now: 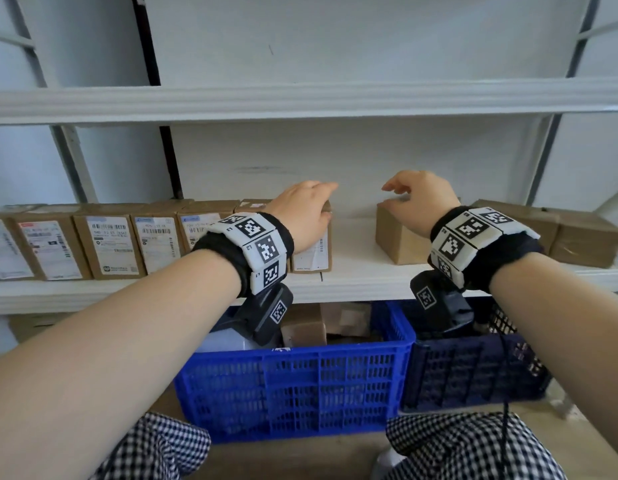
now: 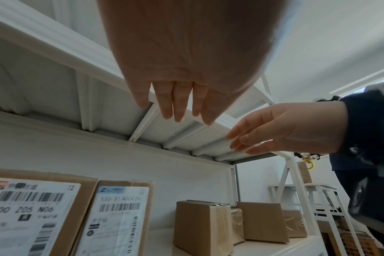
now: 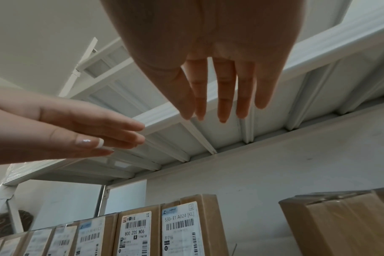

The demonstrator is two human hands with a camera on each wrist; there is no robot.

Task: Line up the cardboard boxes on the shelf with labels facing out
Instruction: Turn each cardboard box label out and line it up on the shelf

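A row of cardboard boxes (image 1: pixel 110 244) stands on the white shelf (image 1: pixel 356 275) at the left, white labels facing out. The rightmost labelled box (image 1: pixel 312 254), marked 530-E1 A024 (image 2: pixel 121 216) (image 3: pixel 182 228), ends the row. My left hand (image 1: pixel 311 206) hovers over its top with straight fingers (image 2: pixel 180 104), holding nothing. Across a gap, a plain brown box (image 1: pixel 397 240) (image 2: pixel 200 225) (image 3: pixel 340 225) shows no label. My right hand (image 1: pixel 418 202) is above it, fingers (image 3: pixel 221 97) spread and empty.
More plain brown boxes (image 1: pixel 588 237) sit further right on the shelf. The upper shelf (image 1: pixel 300 98) hangs close above the hands. Below the shelf stand a blue crate (image 1: pixel 300 382) holding boxes and a darker crate (image 1: pixel 473 368).
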